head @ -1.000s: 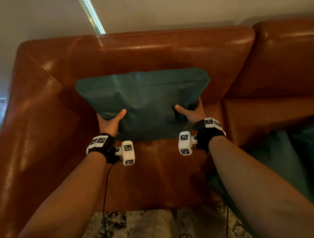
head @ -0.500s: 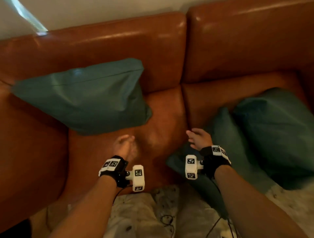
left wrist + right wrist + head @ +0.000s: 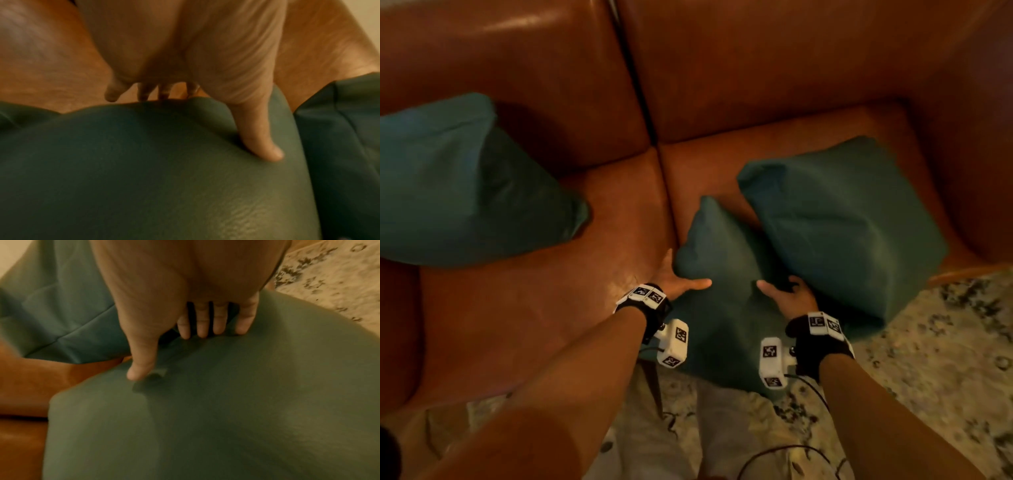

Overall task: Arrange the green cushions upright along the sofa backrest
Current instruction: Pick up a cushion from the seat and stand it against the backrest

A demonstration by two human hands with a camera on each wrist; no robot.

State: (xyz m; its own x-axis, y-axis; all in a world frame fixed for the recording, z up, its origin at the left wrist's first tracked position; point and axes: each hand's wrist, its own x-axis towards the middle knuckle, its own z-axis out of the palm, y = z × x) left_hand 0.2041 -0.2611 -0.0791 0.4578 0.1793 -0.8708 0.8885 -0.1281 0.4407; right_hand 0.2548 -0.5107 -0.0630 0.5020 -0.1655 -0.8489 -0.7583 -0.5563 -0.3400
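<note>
Gripping the middle green cushion point(image 3: 719, 274) from both sides, your hands sit low at the front of the sofa seat point(image 3: 571, 281). Your left hand point(image 3: 674, 279) has its thumb pressed into the cushion's top face while its fingers point(image 3: 144, 92) curl over the far left edge. Your right hand point(image 3: 787, 294) does the same on the other side: thumb dug into the fabric, four fingers point(image 3: 201, 324) tucked down into the dark gap between this cushion and the right green cushion point(image 3: 846, 226). Both hands are clamped on the same cushion.

That cushion lies slumped on the right seat section, with its near end hanging past the front edge of the seat above the patterned rug point(image 3: 945, 342). The right green cushion lies tilted just beside it, touching or overlapping its right flank, so that side is crowded. Bare leather shows behind both, between them and the backrest point(image 3: 774, 68).

On the left seat section, the left green cushion point(image 3: 458, 192) leans up against the backrest, well apart from your hands. A wide stretch of brown seat lies between it and the cushion you hold. A dark cable point(image 3: 774, 452) trails across the rug near your right forearm.
</note>
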